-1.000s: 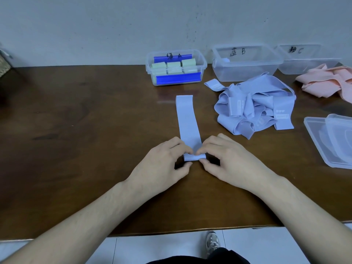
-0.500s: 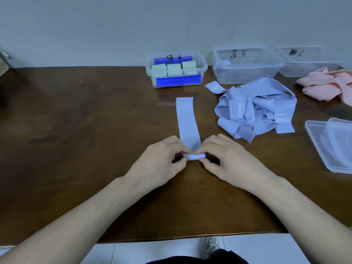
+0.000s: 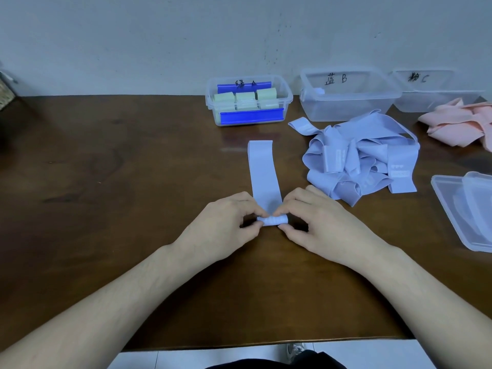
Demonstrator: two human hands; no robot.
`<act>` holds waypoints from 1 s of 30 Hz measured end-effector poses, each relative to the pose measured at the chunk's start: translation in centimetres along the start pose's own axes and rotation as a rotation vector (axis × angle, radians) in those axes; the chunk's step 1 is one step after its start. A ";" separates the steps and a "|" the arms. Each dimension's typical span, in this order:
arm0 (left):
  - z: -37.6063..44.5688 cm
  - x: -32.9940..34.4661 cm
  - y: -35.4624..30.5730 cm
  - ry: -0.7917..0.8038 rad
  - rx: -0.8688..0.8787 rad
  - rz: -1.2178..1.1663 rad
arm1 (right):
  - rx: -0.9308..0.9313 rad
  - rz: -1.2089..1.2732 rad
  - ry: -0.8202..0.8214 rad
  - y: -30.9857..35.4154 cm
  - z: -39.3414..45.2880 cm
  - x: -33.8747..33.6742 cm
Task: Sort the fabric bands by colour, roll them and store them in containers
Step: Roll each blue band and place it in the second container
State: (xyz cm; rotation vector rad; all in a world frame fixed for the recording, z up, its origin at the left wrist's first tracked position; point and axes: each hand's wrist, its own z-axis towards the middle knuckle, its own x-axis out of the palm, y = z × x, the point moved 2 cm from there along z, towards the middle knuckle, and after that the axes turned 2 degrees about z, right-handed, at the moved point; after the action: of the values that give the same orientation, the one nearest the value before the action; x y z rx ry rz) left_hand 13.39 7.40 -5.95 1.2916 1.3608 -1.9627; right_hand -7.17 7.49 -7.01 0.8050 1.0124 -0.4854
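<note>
A blue band is laid flat mid-tabletop, its long axis running from the hands toward the far edge. Its near end is pinched into a small roll by the left hand and the right hand, equally near. The dark wooden tabletop is backed by a pale wall; container B is set at the far edge.

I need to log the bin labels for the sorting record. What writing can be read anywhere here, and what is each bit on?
"绿 A": handwritten on the far wall of the container holding green rolls.
"蓝 B": handwritten on the far wall of the middle clear container.
"粉 C": handwritten on the far wall of the right clear container.
Pale printing on the pile of blue bands: too small and blurred to read.
</note>
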 end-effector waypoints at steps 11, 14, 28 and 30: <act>0.3 0.3 0.0 -0.035 0.051 0.051 | 0.051 0.045 0.007 -0.6 0.7 0.1; 0.7 0.4 0.1 -0.066 0.041 0.031 | 0.049 0.066 0.011 -0.7 0.9 0.1; -1.8 0.7 -1.0 0.047 0.056 0.016 | 0.086 0.138 0.103 1.0 -1.6 -0.5; -1.8 0.8 -0.9 0.043 0.030 0.009 | 0.078 0.091 0.065 1.1 -1.7 -0.4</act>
State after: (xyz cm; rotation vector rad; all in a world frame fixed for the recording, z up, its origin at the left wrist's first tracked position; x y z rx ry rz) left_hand 13.14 9.48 -6.41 1.3585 1.3482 -1.9673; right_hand -7.56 9.55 -6.73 0.9371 1.0172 -0.4251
